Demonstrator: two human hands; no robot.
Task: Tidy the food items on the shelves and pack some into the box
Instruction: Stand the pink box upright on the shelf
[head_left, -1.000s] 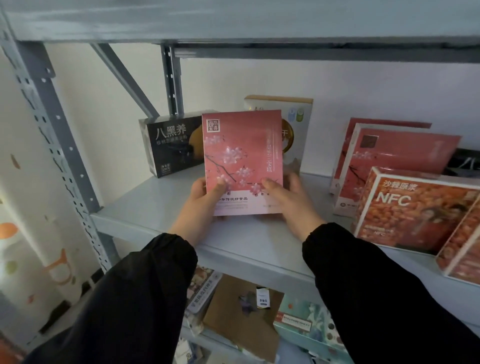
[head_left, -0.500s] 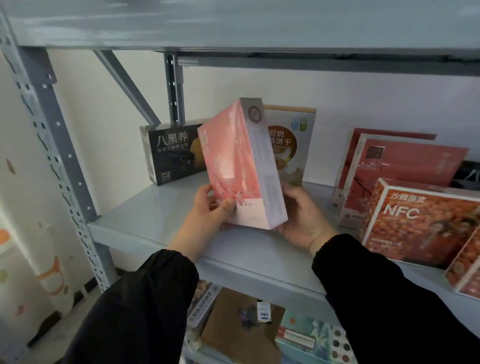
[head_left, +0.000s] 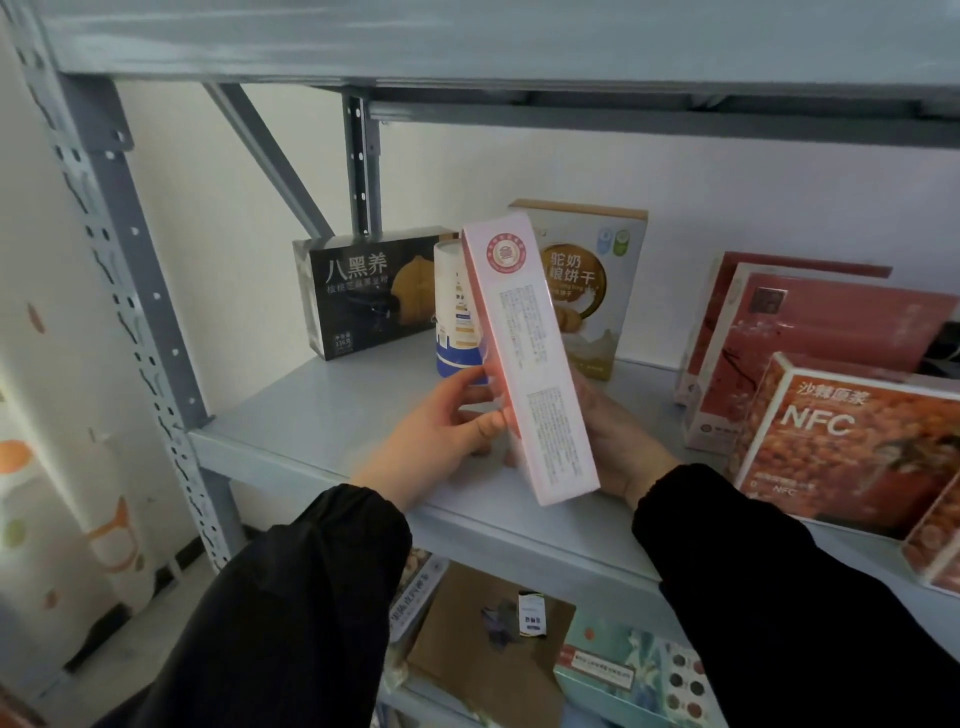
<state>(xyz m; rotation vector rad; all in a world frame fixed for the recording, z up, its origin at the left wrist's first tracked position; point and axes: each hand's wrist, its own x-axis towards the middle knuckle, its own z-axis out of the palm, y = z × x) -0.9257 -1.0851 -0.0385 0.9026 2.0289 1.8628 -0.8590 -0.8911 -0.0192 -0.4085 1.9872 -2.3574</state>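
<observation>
So the left hand (head_left: 436, 447) and right hand (head_left: 623, 452) grip the pink box (head_left: 524, 364), fingers seemingly curled round it, side print unreadable, 八黑养 box (head_left: 363, 291) left of it, NFC box (head_left: 841, 441) right, grey shelf (head_left: 311, 415) beneath.

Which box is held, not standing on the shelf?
The pink box, gripped edge-on by the left hand and right hand; the rest stand on the shelf.

This looks like a stockroom or a small shop's storage corner. A grey slotted-steel rack (head_left: 130, 270) stands against a plain white wall (head_left: 727, 182). Its shelf (head_left: 311, 415) carries retail food cartons: a black box (head_left: 363, 291) at 10 o'clock, a biscuit box (head_left: 597, 291) at 1, an orange NFC box (head_left: 841, 447) at 4, and more packs (head_left: 623, 675) on the tier below at 6.
</observation>
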